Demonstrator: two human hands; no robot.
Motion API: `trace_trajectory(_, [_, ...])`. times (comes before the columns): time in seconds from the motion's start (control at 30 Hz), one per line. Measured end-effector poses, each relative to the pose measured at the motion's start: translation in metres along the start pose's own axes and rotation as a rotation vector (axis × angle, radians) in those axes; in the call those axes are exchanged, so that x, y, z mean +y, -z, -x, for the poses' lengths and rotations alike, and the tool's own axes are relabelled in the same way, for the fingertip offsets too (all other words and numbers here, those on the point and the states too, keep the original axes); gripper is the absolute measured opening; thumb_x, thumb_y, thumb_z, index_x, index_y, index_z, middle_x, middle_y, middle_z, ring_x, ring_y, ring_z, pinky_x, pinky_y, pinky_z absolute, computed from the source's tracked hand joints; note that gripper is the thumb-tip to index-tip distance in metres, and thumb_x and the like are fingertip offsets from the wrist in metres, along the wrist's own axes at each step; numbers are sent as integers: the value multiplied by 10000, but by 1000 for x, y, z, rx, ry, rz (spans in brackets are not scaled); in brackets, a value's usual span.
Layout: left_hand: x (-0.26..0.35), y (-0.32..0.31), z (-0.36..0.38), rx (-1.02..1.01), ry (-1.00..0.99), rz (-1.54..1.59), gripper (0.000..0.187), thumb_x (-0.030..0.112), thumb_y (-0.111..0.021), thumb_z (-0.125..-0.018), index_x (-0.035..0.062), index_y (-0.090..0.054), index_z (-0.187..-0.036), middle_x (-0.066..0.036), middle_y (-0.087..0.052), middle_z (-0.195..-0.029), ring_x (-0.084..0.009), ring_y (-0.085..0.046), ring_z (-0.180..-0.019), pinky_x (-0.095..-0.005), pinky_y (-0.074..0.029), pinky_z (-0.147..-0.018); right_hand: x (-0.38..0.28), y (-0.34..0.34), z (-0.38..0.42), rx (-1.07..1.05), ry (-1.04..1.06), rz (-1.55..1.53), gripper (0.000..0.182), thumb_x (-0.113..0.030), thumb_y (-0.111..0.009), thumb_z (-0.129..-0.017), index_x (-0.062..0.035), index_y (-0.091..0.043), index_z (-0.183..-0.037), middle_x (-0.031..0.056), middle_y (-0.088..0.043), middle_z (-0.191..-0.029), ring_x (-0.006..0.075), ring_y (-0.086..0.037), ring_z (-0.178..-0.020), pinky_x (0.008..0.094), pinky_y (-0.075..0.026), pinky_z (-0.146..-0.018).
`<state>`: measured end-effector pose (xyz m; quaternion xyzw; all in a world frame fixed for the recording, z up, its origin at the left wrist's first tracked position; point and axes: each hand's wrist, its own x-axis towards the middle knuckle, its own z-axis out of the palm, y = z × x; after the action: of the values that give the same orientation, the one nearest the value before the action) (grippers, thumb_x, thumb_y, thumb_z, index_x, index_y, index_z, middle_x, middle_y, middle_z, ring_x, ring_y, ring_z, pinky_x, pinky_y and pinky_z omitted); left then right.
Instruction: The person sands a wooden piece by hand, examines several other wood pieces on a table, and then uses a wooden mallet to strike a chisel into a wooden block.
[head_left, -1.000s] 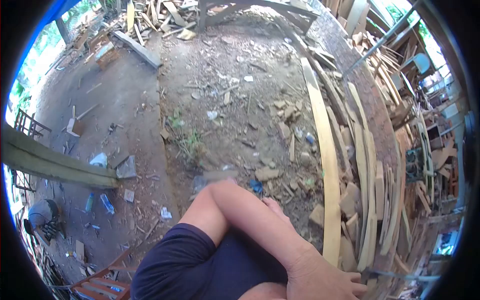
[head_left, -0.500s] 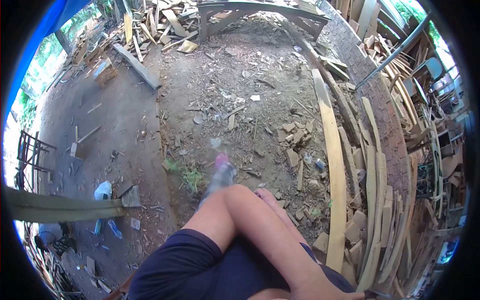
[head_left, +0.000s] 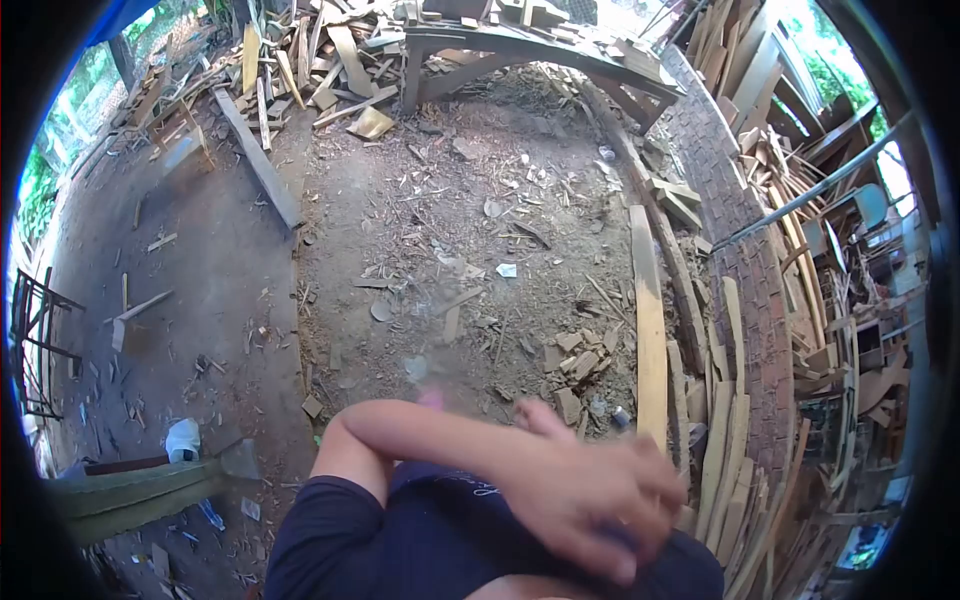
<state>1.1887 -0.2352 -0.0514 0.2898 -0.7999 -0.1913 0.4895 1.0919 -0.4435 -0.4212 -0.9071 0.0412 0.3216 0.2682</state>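
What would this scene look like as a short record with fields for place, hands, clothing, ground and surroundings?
place: outdoor yard of dirt ground littered with wood scraps
hands: one hand, blurred, crossing the body low in the frame with fingers spread; which hand it is cannot be told; nothing seen in it
clothing: dark shirt
ground: long plank lying right of the hand; small blocks beside it
surroundings: brick wall at right; wooden frame at top

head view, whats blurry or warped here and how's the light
Head view: the hand is motion-blurred, its fingers smeared; fisheye bends the long plank and brick strip, with black corners; even shade on the dirt, foliage blown out at the edges.
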Motion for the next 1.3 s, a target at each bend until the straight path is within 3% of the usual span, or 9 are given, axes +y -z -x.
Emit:
trace_trajectory(0.07, [-17, 29, 44, 410, 351, -174, 600, 499, -645, -851, 122, -549, -1309, -167, -423, -1343, -324, -409, -1218, -492, -293, -1021, -84, 80, 27, 453, 87, 588, 340, -196, -609, -837, -55, -567, -1144, 167, -569, -1137, 335, -539, -1106, 451, -439, -936])
trace_trajectory(0.13, [-42, 45, 92, 658, 662, -437, 778, 562, -633, -835, 117, -396, -1428, -197, -310, -1451, -344, -300, -1333, -511, -222, -1093, -63, 111, -53, 485, 373, 183, 479, -230, -617, -844, -60, -488, -1273, 179, -524, -1189, 345, -485, -1158, 448, -398, -983])
trace_trajectory(0.27, [-96, 70, 206, 1146, 980, -493, 1002, 657, -579, -804, 79, -169, -1513, -212, -89, -1560, -397, -70, -1444, -574, -117, -1137, -52, 149, -102, 752, 114, -104, 733, -361, -681, -814, -114, -359, -1424, 214, -380, -1367, 398, -368, -1274, 460, -338, -1040])
trace_trajectory(0.43, [-121, 133, 288, 1584, 1067, -474, 1086, 683, -547, -824, 68, 8, -1526, -199, 38, -1574, -346, 1, -1459, -518, -41, -1164, -44, 195, -170, 852, -117, -39, 914, -507, -702, -775, -233, -212, -1497, 239, -222, -1458, 472, -326, -1272, 545, -302, -1046])
trace_trajectory(0.63, [-195, 253, 353, 1460, 1169, -595, 1007, 658, -502, -871, 54, -34, -1527, -210, -13, -1573, -337, 6, -1463, -486, -35, -1172, -29, 278, -310, 793, -166, -43, 956, -554, -693, -773, -190, -208, -1512, 275, -225, -1465, 459, -279, -1330, 523, -272, -1086])
trace_trajectory(0.7, [-222, 295, 369, 1473, 1166, -564, 986, 642, -499, -882, 42, -53, -1524, -211, -40, -1571, -331, -13, -1463, -472, -45, -1174, -42, 303, -366, 545, -231, 1, 950, -539, -698, -773, -161, -228, -1507, 289, -189, -1486, 469, -228, -1363, 525, -259, -1097])
trace_trajectory(0.97, [-287, 392, 455, 1516, 1304, -502, 870, 589, -478, -924, 20, -171, -1507, -217, -183, -1540, -332, -165, -1436, -443, -121, -1169, -136, 382, -574, 84, 225, 205, 684, -442, -677, -814, -125, -461, -1380, 234, -525, -1288, 399, -493, -1209, 471, -409, -1010])
trace_trajectory(1.13, [-343, 417, 552, 1423, 1746, -286, 841, 594, -523, -891, 58, -274, -1490, -236, -288, -1494, -363, -238, -1406, -454, -178, -1148, -161, 415, -644, -2, 287, 40, 629, -427, -634, -841, -115, -471, -1362, 224, -553, -1267, 392, -516, -1191, 468, -427, -996])
trace_trajectory(1.3, [-433, 508, 666, 1262, 1961, -146, 835, 634, -507, -867, 91, -328, -1476, -254, -381, -1439, -402, -317, -1364, -475, -223, -1127, -81, 397, -744, -155, 171, 13, 727, -486, -666, -804, -98, -461, -1383, 229, -563, -1276, 416, -535, -1166, 457, -436, -995])
